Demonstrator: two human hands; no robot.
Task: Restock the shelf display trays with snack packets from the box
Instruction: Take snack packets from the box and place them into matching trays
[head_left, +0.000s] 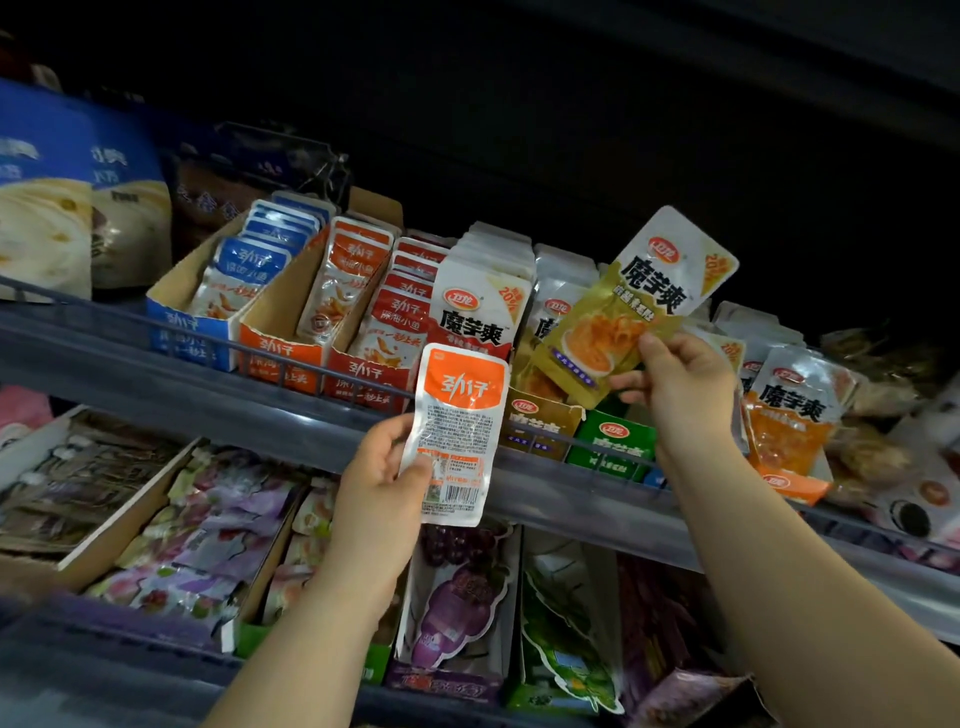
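My left hand (382, 467) grips an orange-and-white snack packet (457, 431) by its lower left edge, its printed back facing me, in front of the upper shelf rail. My right hand (680, 387) pinches the bottom corner of a gold-and-white packet (636, 304), held tilted above the gold display tray (540, 423). Behind them the upper shelf carries a blue tray (182, 332), orange trays (280, 358) and a red tray (363, 382), all holding upright packets. The box is not in view.
A grey shelf rail (218, 395) runs across the front of the upper shelf. A green tray (610, 441) and orange-fronted packets (795, 410) stand at the right. Large blue bags (47, 192) stand far left. The lower shelf holds purple and green packets (457, 597) in cardboard trays.
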